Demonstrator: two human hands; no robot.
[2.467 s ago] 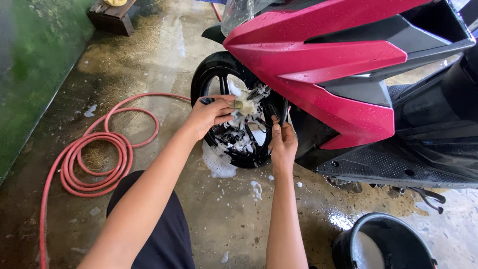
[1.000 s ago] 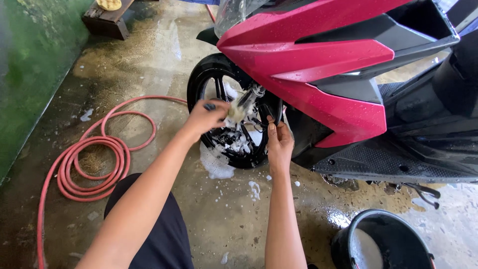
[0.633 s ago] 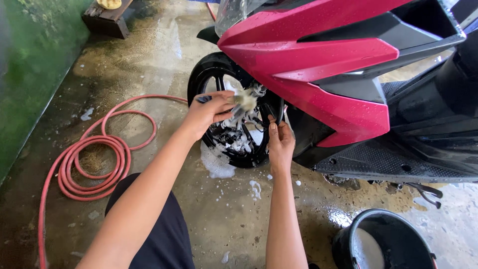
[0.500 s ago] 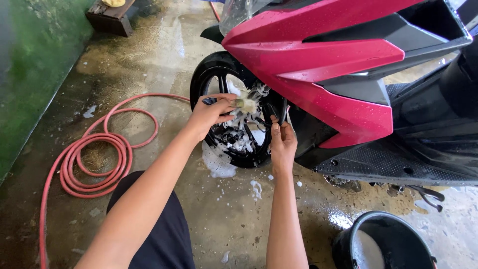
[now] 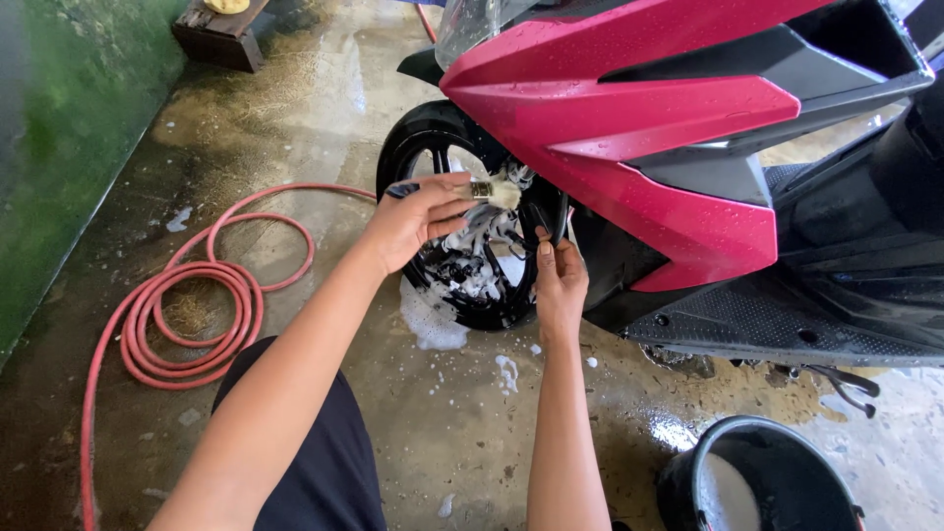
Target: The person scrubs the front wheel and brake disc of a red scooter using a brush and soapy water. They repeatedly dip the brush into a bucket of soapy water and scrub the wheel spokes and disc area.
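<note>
A small brush [image 5: 484,191], its pale bristles against the soapy front wheel [image 5: 462,236] of a red scooter [image 5: 629,128], is clamped in the left hand [image 5: 413,221]. The right hand [image 5: 559,280] is closed around a black part beside the wheel. A black bucket [image 5: 762,482] holding sudsy water stands on the wet floor [image 5: 295,88], well apart from a coiled red hose [image 5: 187,315].

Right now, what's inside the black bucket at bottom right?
The black bucket holds pale, soapy-looking water on the visible side. The frame edge cuts off its lower part, so whatever may lie there or under the water cannot be seen.
</note>
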